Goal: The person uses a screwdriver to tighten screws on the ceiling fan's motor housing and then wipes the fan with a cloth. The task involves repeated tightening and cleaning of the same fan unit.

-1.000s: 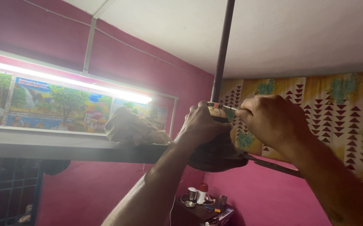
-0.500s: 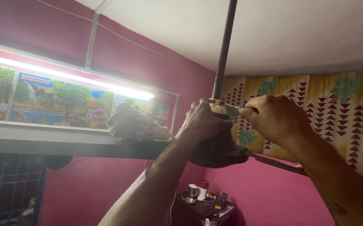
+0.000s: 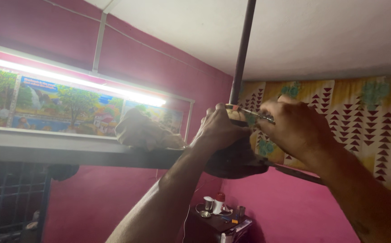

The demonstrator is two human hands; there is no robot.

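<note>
The fingers of the right hand [image 3: 297, 128] are pinched together on a thin metal tool [image 3: 255, 114]. Its long axis lies almost level and points left, to the left hand [image 3: 218, 130]. That hand is wrapped around the top of the dark fan motor [image 3: 238, 159], just under the rod [image 3: 242, 49] from the ceiling [image 3: 321, 31]. A fan blade [image 3: 69, 153] with a cloth [image 3: 143, 132] on it stretches left; open room lies below.

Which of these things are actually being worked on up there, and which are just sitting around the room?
In use:
- left hand gripping the dark fan hub
- right hand holding a thin metal tool
- ceiling rod
- fan blade

Lying about:
- crumpled cloth on the blade
- tube light
- landscape poster
- patterned curtain
- cups and jar on a low table
</note>
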